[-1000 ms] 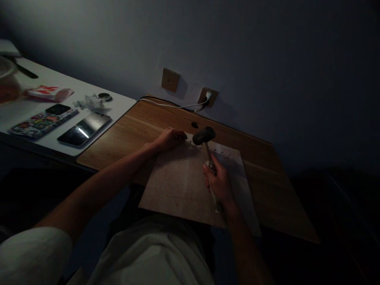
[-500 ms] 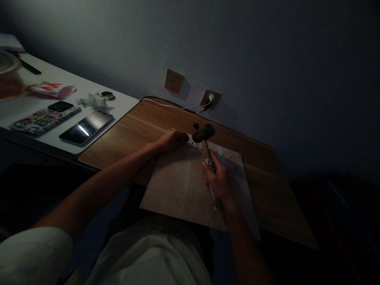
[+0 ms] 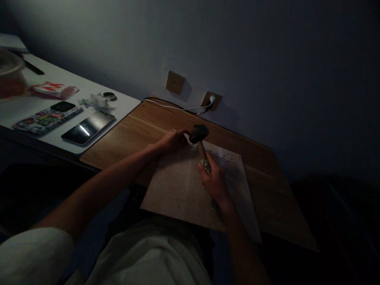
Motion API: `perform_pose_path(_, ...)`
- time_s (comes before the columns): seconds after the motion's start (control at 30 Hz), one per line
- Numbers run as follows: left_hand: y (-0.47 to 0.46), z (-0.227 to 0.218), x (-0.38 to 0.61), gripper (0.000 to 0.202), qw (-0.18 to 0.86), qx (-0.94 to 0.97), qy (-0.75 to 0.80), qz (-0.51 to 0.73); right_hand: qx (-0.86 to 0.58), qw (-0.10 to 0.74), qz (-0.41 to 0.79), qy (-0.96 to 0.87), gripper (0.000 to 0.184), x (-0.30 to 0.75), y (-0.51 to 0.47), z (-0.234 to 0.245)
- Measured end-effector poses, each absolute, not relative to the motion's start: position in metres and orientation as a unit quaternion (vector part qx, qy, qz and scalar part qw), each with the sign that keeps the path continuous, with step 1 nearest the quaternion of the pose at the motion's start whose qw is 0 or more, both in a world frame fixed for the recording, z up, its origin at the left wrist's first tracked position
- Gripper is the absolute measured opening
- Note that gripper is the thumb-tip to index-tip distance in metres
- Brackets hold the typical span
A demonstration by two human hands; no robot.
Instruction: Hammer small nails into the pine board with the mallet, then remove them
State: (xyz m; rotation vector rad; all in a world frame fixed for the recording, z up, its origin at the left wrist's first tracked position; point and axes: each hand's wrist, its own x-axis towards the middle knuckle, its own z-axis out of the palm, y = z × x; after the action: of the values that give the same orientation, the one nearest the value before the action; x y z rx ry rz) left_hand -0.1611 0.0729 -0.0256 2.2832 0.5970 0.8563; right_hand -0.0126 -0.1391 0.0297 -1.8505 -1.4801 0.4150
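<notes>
My right hand (image 3: 216, 180) is wrapped round the handle of a hammer (image 3: 199, 133) with a dark, blunt head and a light wooden shaft. The hammer head is over the far edge of a thin wooden board (image 3: 178, 188), close beside my left hand (image 3: 173, 140). My left hand rests at the board's far left corner with its fingers bent together; anything between the fingertips is too dark and small to make out. A row of small dark nails or marks (image 3: 221, 154) runs along the board's far edge, right of the hammer.
The board lies on a wooden tabletop (image 3: 267, 190) against the wall. On a white table (image 3: 124, 107) at left are a phone (image 3: 89, 127), a patterned phone case (image 3: 47, 118), a crumpled wrapper (image 3: 96, 102), a red-and-white packet (image 3: 55, 90) and a tub (image 3: 10, 75). Cables run to a wall socket (image 3: 211, 101).
My right hand and the hammer have moved slightly left, and the hammer head is now nearer my left fingers. My left hand has stayed at the board's far corner.
</notes>
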Motion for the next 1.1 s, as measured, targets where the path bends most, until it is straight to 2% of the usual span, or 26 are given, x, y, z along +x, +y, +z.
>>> perform_pose_path(0.33,0.074,-0.025,-0.160,0.038,0.296,0.866,0.241,0.322,-0.718,0.327,0.144,-0.597,0.067,-0.018,-0.134,0.026)
perform_pose_path(0.5,0.077,-0.027,-0.160,0.039,0.297,0.865,0.237,0.327,-0.722,0.305,0.146,-0.604,0.062,-0.018,-0.135,0.029)
perform_pose_path(0.63,0.079,-0.028,-0.161,0.046,0.306,0.867,0.223,0.323,-0.719,0.315,0.139,-0.604,0.060,-0.018,-0.136,0.030)
perform_pose_path(0.93,0.078,-0.028,-0.160,0.044,0.288,0.868,0.248,0.320,-0.723,0.317,0.146,-0.596,0.060,-0.017,-0.136,0.025)
perform_pose_path(1.0,0.077,-0.027,-0.161,0.042,0.286,0.867,0.248,0.324,-0.721,0.329,0.169,-0.586,0.059,-0.017,-0.137,0.026)
perform_pose_path(1.1,0.075,-0.025,-0.162,0.042,0.299,0.869,0.233,0.318,-0.718,0.377,0.282,-0.512,0.065,-0.019,-0.146,0.031)
